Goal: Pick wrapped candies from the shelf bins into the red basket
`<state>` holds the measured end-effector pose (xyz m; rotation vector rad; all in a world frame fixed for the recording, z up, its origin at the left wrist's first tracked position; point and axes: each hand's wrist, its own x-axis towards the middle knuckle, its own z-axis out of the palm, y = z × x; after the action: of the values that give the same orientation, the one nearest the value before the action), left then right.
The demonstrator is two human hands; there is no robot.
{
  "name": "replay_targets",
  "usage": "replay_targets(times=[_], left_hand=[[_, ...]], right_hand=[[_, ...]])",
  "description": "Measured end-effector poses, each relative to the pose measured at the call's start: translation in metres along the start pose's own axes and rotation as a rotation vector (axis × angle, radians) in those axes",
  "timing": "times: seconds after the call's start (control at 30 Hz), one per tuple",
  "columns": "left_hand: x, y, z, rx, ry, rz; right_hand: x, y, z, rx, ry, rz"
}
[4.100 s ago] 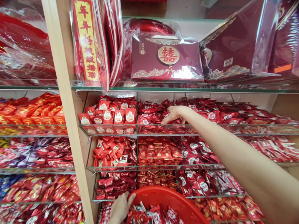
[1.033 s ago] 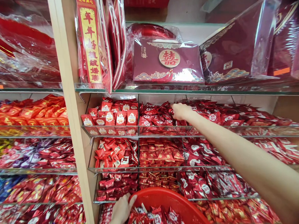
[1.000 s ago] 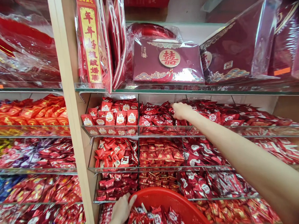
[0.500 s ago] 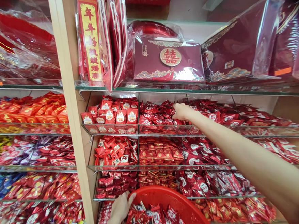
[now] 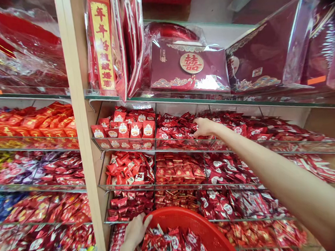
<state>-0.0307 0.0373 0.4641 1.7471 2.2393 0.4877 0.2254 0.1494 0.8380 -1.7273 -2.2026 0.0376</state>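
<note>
My right hand (image 5: 203,126) reaches up into the top glass tray, resting on a heap of dark red candy packets (image 5: 175,129); its fingers curl down into the packets, and whether they grip one is hidden. My left hand (image 5: 138,229) is closed on the rim of a red plastic basket (image 5: 188,219) at the bottom of the view. The basket holds several red wrapped candies (image 5: 171,244).
Tiered glass trays (image 5: 123,145) of red wrapped sweets fill the shelves on both sides of a pale wooden upright (image 5: 80,124). On the glass shelf above stand a maroon gift box (image 5: 188,68), red banner packs (image 5: 102,42) and wrapped boxes (image 5: 268,53).
My right hand has shifted a little within the top tray, from the back of the heap toward its front. The left hand and basket stay put.
</note>
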Motion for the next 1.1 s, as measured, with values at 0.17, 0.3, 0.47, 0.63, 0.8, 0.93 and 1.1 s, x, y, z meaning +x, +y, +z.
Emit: replay_targets(times=[0.17, 0.3, 0.47, 0.63, 0.8, 0.93, 1.1], left_hand=[[0.001, 0.000, 0.001, 0.003, 0.009, 0.014], [0.001, -0.002, 0.002, -0.005, 0.007, 0.014], [0.002, -0.004, 0.005, -0.014, 0.007, 0.016], [0.001, -0.004, 0.005, -0.015, 0.011, 0.018], [0.001, -0.003, 0.003, -0.024, 0.015, 0.019], [0.000, -0.001, 0.001, -0.025, 0.012, 0.026], [-0.002, 0.003, -0.005, -0.009, -0.014, 0.013]], right_hand=[[0.003, 0.006, -0.002, 0.162, 0.062, 0.010], [0.006, 0.010, -0.007, 0.272, 0.108, -0.015], [0.005, 0.012, -0.017, 0.387, 0.151, -0.005], [0.003, 0.015, -0.025, 0.455, 0.191, -0.025], [-0.003, 0.018, -0.025, 0.606, 0.218, -0.108], [-0.016, 0.017, -0.021, 0.696, 0.255, -0.182], [-0.047, 0.016, -0.028, 0.649, 0.379, -0.290]])
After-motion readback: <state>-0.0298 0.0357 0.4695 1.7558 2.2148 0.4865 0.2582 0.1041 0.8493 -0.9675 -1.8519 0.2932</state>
